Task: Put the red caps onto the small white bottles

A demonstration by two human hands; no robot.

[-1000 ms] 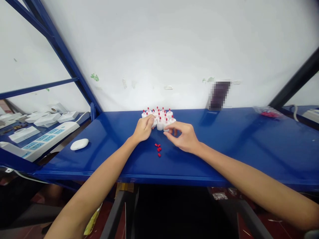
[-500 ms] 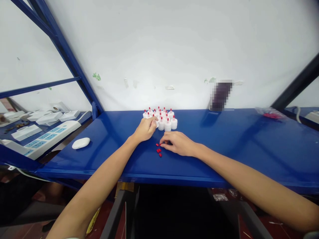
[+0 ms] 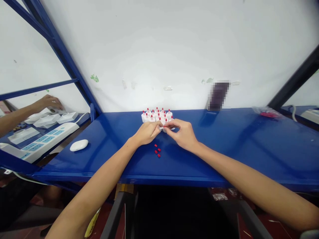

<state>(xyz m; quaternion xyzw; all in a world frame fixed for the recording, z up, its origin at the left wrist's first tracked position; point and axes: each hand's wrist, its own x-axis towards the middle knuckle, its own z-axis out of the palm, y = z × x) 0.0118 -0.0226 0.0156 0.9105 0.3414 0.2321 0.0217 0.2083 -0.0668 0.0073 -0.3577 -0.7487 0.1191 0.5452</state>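
Small white bottles with red tips stand in a tight group at the back middle of the blue table. My left hand is closed in front of them, its fingers round a white bottle that is mostly hidden. Pinched between thumb and forefinger of my right hand is a small red cap, held at that bottle's top. Whether the cap is seated there I cannot tell. Several loose red caps lie on the table below my hands.
On the left lies a white rounded case. Beyond the blue frame are a power strip, white boxes and another person's hand. A blurred dark object leans on the wall; a plastic bag lies far right.
My right hand has risen from the loose caps to my left hand, carrying a red cap. Fewer caps lie on the table. Another person's arm has come into view at the left.
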